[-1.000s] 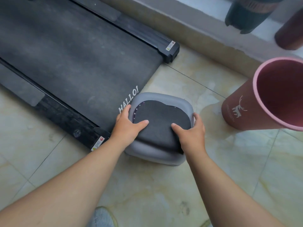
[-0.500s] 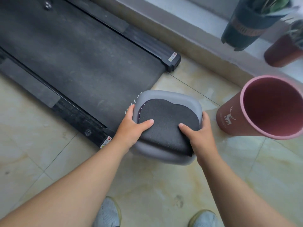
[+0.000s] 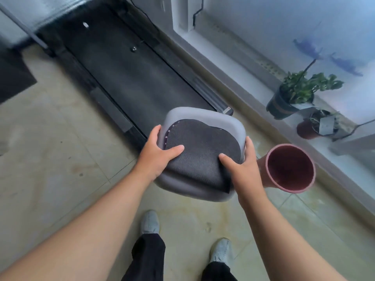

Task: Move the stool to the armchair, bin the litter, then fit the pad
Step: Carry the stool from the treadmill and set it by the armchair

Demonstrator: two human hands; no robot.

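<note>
A small grey stool (image 3: 229, 121) with a rounded square seat is held up off the floor in front of me. A dark grey pad (image 3: 200, 147) lies on its seat, its near edge hanging over the rim. My left hand (image 3: 157, 157) grips the stool's left side with the thumb pressed on the pad. On the right side my right hand (image 3: 242, 169) grips the stool, its thumb also on the pad. The stool's legs are hidden beneath the seat. No armchair is in view.
A pink bin (image 3: 289, 169) stands on the tiled floor just right of the stool. A black treadmill (image 3: 129, 78) stretches away on the left. Two potted plants (image 3: 292, 96) sit on the window ledge (image 3: 243, 63). My feet (image 3: 150, 222) stand below the stool.
The stool has come up off the floor in both hands, and my view has risen, so the window, plants and my feet now show.
</note>
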